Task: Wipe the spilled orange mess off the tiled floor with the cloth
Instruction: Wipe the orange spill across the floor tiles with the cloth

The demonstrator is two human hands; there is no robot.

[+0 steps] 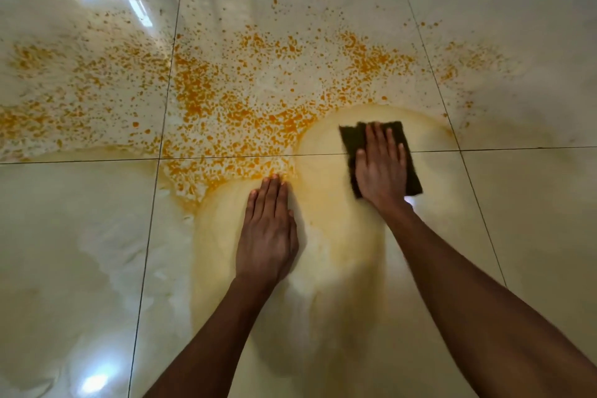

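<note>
Plainly, the main risk sits at the left of the frame: the mess (226, 100) spreads in a broad speckled band from the left edge across the middle, over several tiles, and only a pale yellowish film marks the swept patches near the centre. That film looks wet, so a pass through it would likely smear colour outward rather than lift it — and the dark grout lines could trap the orange.

Lower centre, the left hand (268, 233) lies flat on the floor (64, 236), fingers straight and close together, tips touching the near edge of the specks. Bearing weight on slick tile, it could slip, or drag orange back into the wiped patch.

Right of centre, the right hand (381, 168) presses the cloth (352, 136) flat, fingers straight and slightly spread, gripping nothing. The cloth is a dark, olive-green rectangle, thin and lying flat across a grout line, inside the cleared arc just right of the thickest specks. Small as it is against so wide a spill, I judge it may load up soon and start re-depositing — its underside cannot be seen.
</note>
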